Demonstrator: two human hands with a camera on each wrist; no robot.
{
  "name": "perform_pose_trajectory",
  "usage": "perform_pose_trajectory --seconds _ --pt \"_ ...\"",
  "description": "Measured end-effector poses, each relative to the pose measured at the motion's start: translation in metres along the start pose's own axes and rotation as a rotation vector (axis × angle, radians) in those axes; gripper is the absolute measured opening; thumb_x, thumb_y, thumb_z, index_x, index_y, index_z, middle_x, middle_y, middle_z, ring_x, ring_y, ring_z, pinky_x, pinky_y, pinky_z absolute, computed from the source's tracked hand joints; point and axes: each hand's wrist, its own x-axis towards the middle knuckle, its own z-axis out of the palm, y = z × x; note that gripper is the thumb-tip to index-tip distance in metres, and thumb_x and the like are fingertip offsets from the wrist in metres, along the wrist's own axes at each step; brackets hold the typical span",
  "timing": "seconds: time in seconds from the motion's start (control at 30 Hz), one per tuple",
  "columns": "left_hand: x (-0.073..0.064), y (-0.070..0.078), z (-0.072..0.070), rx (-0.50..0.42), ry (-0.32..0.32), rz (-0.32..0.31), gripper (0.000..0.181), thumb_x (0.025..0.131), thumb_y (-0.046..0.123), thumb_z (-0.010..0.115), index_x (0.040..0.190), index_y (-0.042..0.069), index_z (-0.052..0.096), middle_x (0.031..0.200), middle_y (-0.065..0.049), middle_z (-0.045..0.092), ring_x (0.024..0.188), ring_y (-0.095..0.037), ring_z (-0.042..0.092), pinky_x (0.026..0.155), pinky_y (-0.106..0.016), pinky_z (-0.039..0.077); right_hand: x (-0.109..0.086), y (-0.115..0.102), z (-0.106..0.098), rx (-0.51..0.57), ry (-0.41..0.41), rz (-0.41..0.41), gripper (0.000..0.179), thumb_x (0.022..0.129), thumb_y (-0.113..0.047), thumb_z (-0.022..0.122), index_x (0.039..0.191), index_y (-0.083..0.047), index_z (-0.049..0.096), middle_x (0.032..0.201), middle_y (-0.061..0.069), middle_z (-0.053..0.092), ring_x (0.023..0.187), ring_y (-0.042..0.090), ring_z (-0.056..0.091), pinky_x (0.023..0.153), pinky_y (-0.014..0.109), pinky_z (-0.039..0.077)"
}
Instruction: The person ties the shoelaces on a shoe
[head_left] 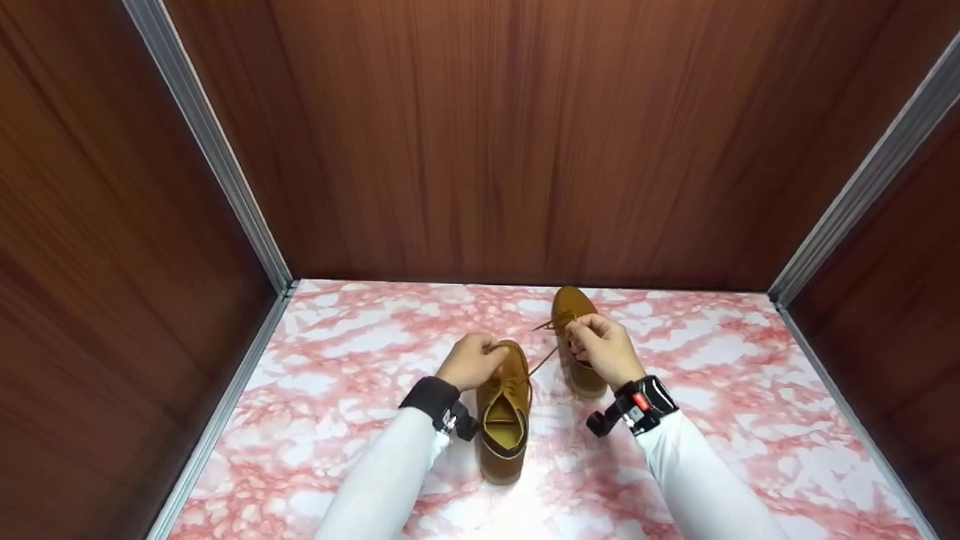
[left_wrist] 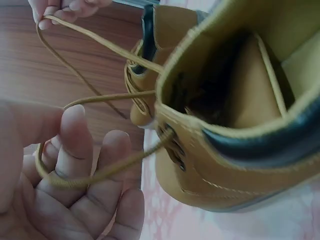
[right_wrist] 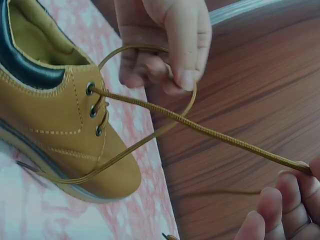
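Observation:
A tan lace-up shoe (head_left: 501,465) with a dark padded collar stands upright on the tabletop, toe pointing away from me. My left hand (head_left: 471,360) is at its left front, pinching one shoelace (left_wrist: 115,167) between thumb and index finger. That lace bends in a loop around the fingers in the left wrist view. Over at the right, my right hand (head_left: 604,349) pinches the other shoelace (right_wrist: 225,137), stretched taut from the top eyelet (right_wrist: 90,88). A matching second shoe (head_left: 570,300) stands farther back, partly hidden by the right hand.
Both shoes stand on a red-and-white marbled tabletop (head_left: 352,360). Brown wood-grain panels (head_left: 450,150) rise at the back and both sides, with grey metal strips (head_left: 217,150) along the corners. The second shoe's own lace (head_left: 543,325) trails to its left.

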Motion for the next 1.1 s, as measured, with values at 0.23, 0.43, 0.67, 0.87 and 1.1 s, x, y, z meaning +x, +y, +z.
perform_pose_trajectory --seconds 0.23,0.43,0.67,0.87,1.1 --pt "-0.003 -0.006 0.004 -0.042 -0.096 0.036 0.010 0.096 0.017 0.066 0.099 0.009 0.072 0.076 0.003 0.061 0.071 -0.009 0.060 0.066 -0.021 0.048 0.004 -0.003 -0.001 -0.105 -0.043 -0.040 0.027 0.104 -0.020 0.064 0.105 0.007 0.068 0.080 0.001 0.066 0.066 0.013 0.063 0.061 0.025 0.056" --pt "-0.002 -0.006 0.012 -0.030 -0.137 0.082 0.014 0.086 0.019 0.078 0.097 0.011 0.075 0.081 0.009 0.063 0.076 -0.005 0.056 0.071 -0.019 0.047 0.008 -0.005 -0.001 -0.176 -0.055 -0.044 0.025 0.104 -0.021 0.063 0.104 0.004 0.069 0.082 0.002 0.068 0.065 0.011 0.063 0.062 0.023 0.055" --pt "-0.002 -0.002 0.020 0.104 -0.104 0.136 0.012 0.089 0.022 0.080 0.082 0.014 0.074 0.072 0.014 0.059 0.070 -0.003 0.052 0.067 -0.018 0.043 0.014 -0.008 0.001 -0.282 -0.073 -0.106 0.021 0.103 -0.019 0.063 0.098 0.000 0.070 0.082 0.006 0.069 0.064 0.011 0.062 0.059 0.021 0.052" --pt "-0.007 0.002 0.021 0.125 -0.102 0.165 0.015 0.091 0.018 0.072 0.076 0.017 0.067 0.065 0.013 0.050 0.063 -0.003 0.048 0.063 -0.018 0.039 0.017 -0.012 0.002 -0.338 -0.089 -0.125 0.019 0.102 -0.016 0.062 0.099 0.000 0.071 0.071 -0.001 0.063 0.058 0.005 0.057 0.054 0.018 0.048" --pt "-0.009 -0.001 0.020 0.100 -0.116 0.156 0.013 0.090 0.018 0.070 0.078 0.019 0.066 0.066 0.014 0.051 0.062 -0.002 0.048 0.063 -0.018 0.040 0.020 -0.016 0.008 -0.383 -0.111 -0.199 0.019 0.103 -0.015 0.062 0.097 0.001 0.072 0.078 0.003 0.067 0.065 0.005 0.058 0.061 0.019 0.048"
